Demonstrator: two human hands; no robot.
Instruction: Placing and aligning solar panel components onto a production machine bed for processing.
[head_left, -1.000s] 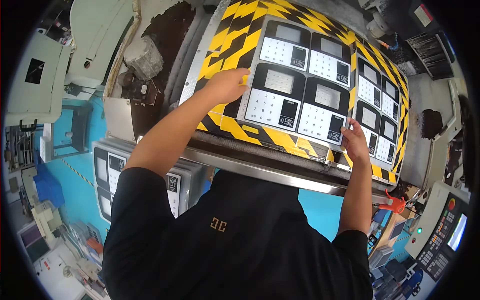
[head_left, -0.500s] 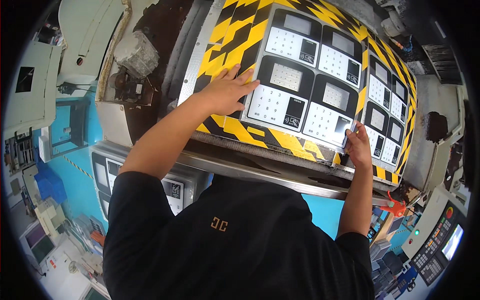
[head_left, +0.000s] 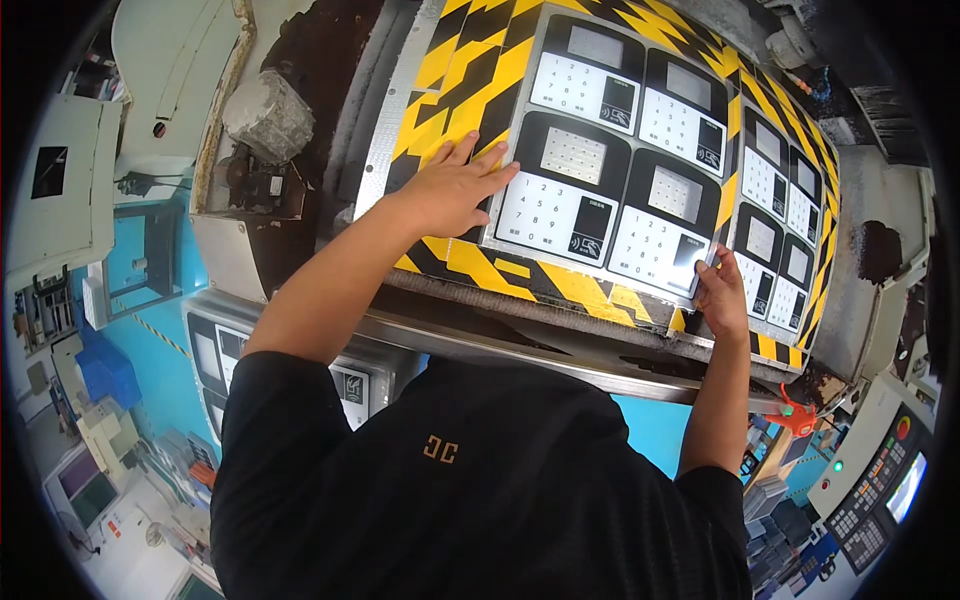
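Note:
A sheet of keypad panels (head_left: pixel 612 170), black and white with small windows, lies on a machine bed covered in yellow-and-black striped tape (head_left: pixel 465 80). My left hand (head_left: pixel 455 190) rests flat near the sheet's left edge, fingers spread, their tips reaching its border. At the lower right corner of the same sheet, my right hand (head_left: pixel 722 295) is closed, with thumb and fingertips pinching the edge. The fingers' undersides are hidden there. Just right of it lies a second keypad sheet (head_left: pixel 768 215), separated by a striped strip.
A metal ledge (head_left: pixel 540 358) runs along the bed's front. More keypad panels (head_left: pixel 352 385) sit at lower left, partly behind my left arm. A control panel (head_left: pixel 880 480) with a lit screen stands at right, near a red-orange spray gun (head_left: pixel 797 418). A dirty metal block (head_left: pixel 268 115) is at left.
The view has shifted slightly. Both hands keep their places on the sheet, which shows no clear movement on the bed.

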